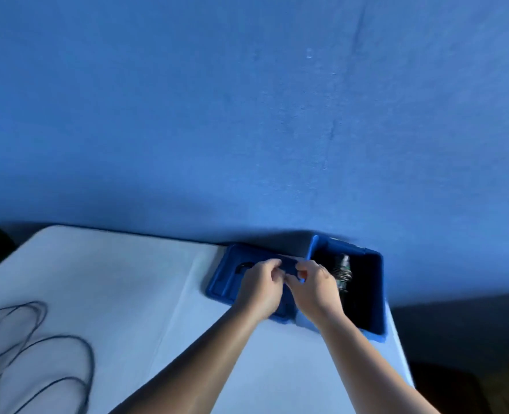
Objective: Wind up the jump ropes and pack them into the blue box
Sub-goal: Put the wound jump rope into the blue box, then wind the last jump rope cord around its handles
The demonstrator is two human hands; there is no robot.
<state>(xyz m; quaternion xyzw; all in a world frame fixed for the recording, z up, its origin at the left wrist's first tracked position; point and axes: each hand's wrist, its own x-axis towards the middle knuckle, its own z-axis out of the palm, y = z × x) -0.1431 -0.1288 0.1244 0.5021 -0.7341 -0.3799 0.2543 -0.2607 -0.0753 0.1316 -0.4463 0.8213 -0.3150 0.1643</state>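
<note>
- Light was dim, with a heavy blue cast throughout.
- Motion blur smeared the loose rope (91,363) and the table (113,279) edge.
- The blue box (382,294) interior fell into black shadow.
- Wide-angle bending showed at the frame edges.

Thin dark jump rope (91,358) smears past the left edge; what the curled fingers (272,265) pinch is hidden.

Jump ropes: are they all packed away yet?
Not yet. One bundle already sits in the blue box. The left hand and right hand meet over the lid; what they work on is blurred. A loose rope lies unwound on the table.
</note>
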